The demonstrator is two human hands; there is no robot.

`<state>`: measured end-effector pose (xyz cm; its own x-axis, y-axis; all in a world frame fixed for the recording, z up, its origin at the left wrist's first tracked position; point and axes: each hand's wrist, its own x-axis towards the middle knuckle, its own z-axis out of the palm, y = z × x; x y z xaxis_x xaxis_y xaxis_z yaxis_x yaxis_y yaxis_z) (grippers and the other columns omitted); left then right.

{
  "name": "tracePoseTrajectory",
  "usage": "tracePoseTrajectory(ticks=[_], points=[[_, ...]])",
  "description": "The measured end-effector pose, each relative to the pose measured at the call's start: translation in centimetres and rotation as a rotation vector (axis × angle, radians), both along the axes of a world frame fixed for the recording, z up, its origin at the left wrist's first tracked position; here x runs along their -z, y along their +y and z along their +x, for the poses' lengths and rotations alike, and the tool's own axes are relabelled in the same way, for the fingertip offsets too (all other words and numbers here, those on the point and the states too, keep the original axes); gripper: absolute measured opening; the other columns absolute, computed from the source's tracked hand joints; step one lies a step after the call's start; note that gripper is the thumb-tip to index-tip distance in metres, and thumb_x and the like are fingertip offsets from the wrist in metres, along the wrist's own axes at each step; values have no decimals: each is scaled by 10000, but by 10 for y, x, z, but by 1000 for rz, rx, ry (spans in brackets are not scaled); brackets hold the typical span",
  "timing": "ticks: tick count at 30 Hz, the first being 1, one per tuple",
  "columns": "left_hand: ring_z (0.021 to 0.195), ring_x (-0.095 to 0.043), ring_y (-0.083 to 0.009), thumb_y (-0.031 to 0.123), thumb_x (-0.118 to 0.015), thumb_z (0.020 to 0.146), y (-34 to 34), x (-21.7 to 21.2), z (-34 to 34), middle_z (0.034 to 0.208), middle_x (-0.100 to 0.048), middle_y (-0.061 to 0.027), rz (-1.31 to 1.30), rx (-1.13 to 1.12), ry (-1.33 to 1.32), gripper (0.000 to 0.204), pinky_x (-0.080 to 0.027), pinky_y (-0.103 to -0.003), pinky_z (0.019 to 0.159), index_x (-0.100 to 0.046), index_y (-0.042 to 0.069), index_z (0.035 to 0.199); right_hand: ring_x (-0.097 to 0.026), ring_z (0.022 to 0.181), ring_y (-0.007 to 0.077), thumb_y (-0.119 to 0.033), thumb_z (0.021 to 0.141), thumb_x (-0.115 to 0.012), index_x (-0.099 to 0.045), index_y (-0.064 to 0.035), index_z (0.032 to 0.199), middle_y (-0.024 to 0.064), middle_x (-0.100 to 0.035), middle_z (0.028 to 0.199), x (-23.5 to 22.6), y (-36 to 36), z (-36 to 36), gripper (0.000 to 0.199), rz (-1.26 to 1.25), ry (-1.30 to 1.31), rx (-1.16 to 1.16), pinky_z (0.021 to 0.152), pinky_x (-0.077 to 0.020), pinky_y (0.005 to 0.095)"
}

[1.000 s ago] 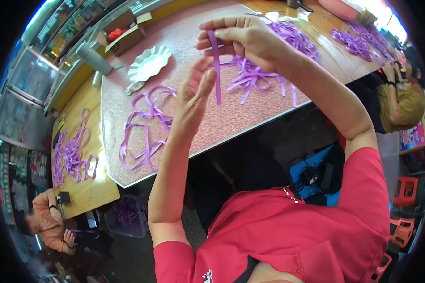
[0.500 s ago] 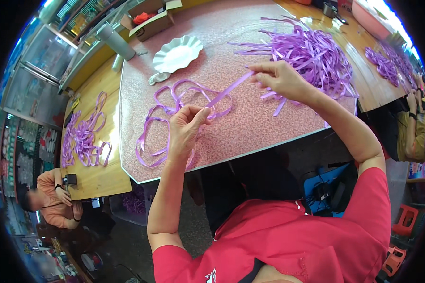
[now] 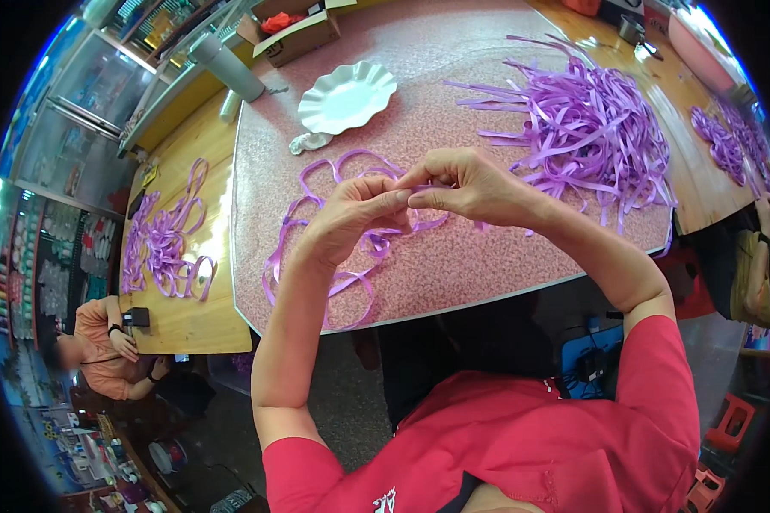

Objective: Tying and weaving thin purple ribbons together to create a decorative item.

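Observation:
My left hand point(image 3: 358, 217) and my right hand point(image 3: 462, 185) meet fingertip to fingertip above the table, both pinching a purple ribbon point(image 3: 351, 280). Most of the stretch between the fingers is hidden by the hands. Loops of this ribbon lie on the pink speckled table point(image 3: 462, 274) below and to the left of my hands. To the right sits a big pile of cut purple ribbon strips point(image 3: 603, 128), close beyond my right wrist.
A white scalloped dish point(image 3: 348, 97) stands behind my hands, near a grey bottle point(image 3: 228, 67) and an open cardboard box point(image 3: 298, 38). More purple ribbon point(image 3: 164, 239) lies on the wooden table at left. A person in orange point(image 3: 103, 346) sits beside it.
My right hand has come down and left to meet my left hand, so the ribbon stretched between them is no longer taut in sight. The view has shifted slightly.

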<state>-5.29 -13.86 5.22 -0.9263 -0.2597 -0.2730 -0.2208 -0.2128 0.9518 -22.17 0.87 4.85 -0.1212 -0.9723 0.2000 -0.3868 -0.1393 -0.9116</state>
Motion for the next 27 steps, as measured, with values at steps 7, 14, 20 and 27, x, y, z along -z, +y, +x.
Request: tracePoseTrajectory(ticks=[7, 14, 20, 27], points=[[784, -644, -96, 253, -693, 924, -27, -4, -9, 844, -674, -21, -116, 142, -19, 204, -515, -250, 753, -680, 56, 976, -558, 713, 117, -132, 854, -759, -752, -36, 953, 41, -666, 825, 10, -10, -7, 138, -254, 253, 105, 605, -443, 288], [794, -644, -100, 232, -705, 915, -34, -11, -41, 856, -672, -21, -134, 81, 48, 200, -532, -265, 780, -689, 44, 979, -501, 630, 27, -189, 877, -753, -759, -70, 1008, -37, -619, 707, 31, -21, -27, 177, -156, -44, 277, 528, -404, 210], [792, -644, -105, 217, -719, 906, -31, 6, -53, 870, -670, -24, -137, -36, 84, 187, -547, -275, 783, -680, 46, 971, -511, 640, 28, -168, 869, -756, -762, -76, 985, -34, -632, 714, 35, -20, -35, 148, -106, -161, 320, 527, -403, 206], [788, -639, -109, 200, -713, 910, -27, 14, -52, 867, -657, -15, -69, -79, 40, 180, -553, -281, 777, -659, 51, 996, -545, 675, 49, -93, 869, -739, -747, -53, 992, -5, -649, 766, 30, -16, -36, 130, -311, 168, 292, 556, -427, 223]])
